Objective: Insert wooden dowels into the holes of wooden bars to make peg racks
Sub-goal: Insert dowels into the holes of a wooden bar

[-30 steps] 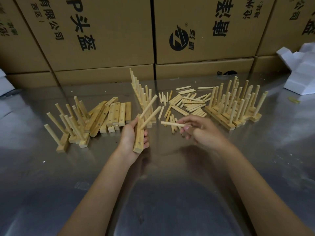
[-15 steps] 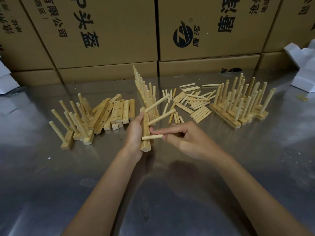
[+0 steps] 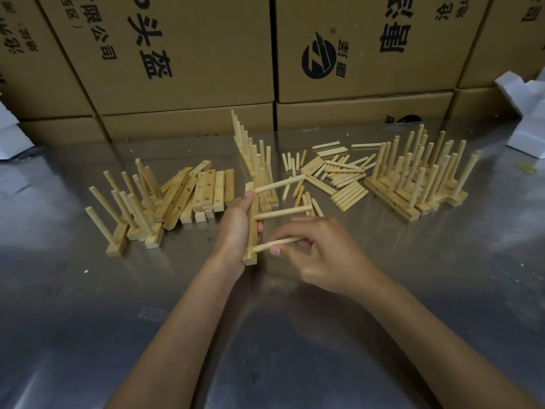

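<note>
Head view: left hand (image 3: 236, 231) grips a wooden bar (image 3: 251, 228) upright; right hand (image 3: 321, 255) pinches a dowel (image 3: 277, 244) against its lowest hole, above the table (image 3: 442, 276).

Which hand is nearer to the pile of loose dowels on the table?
The right hand. It is just in front of the loose dowels and pinches one dowel. The left hand is farther to the left and grips the bar.
</note>
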